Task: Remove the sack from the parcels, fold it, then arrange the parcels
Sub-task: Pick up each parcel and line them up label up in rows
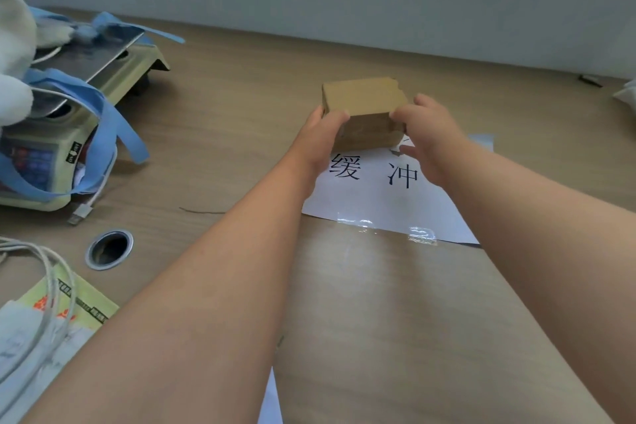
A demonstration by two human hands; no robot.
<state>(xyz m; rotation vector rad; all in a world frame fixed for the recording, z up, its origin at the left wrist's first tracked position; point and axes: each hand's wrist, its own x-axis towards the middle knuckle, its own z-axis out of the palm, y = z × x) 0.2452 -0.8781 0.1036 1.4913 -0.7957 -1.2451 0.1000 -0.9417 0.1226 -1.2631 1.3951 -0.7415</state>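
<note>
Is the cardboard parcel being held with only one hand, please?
No, the left hand and the right hand both grip the cardboard parcel, one on each side.

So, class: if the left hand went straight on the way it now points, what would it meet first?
The cardboard box, which the left hand grips; past it the table looks free up to the grey wall, though depth is unclear.
</note>
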